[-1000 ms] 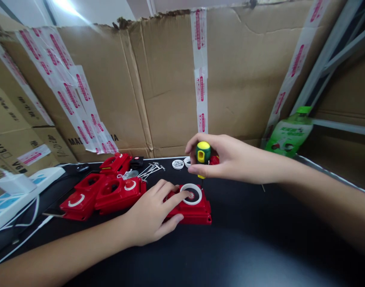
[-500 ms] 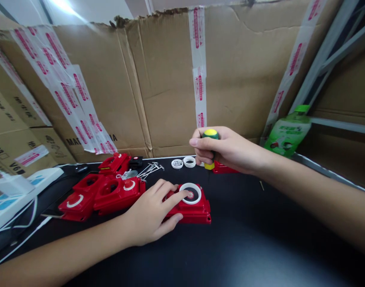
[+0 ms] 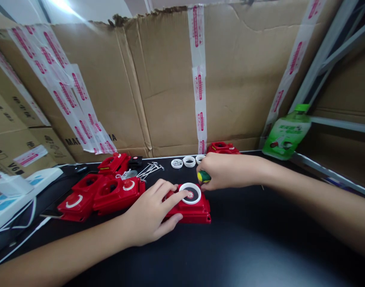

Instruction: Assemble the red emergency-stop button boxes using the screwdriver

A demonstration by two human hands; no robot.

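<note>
My left hand grips a red plastic housing on the black table, thumb along its near side and fingers across its top. The index fingertip touches the dark round centre inside a white ring on the housing. My right hand is wrapped round a screwdriver with a green and yellow handle, low beside the housing's far right corner. The handle's yellow end points toward me; the shaft is hidden by hand and handle, so I cannot tell whether its tip touches the housing.
Several similar red housings lie at left, another behind my right hand. Metal T-shaped pins and white rings lie at the back. A power strip is far left, a green bottle at right. Cardboard walls the back.
My right hand has come down toward the housing with the screwdriver, whose handle has tilted from upright to pointing toward me. The left hand and the housing have stayed put.
</note>
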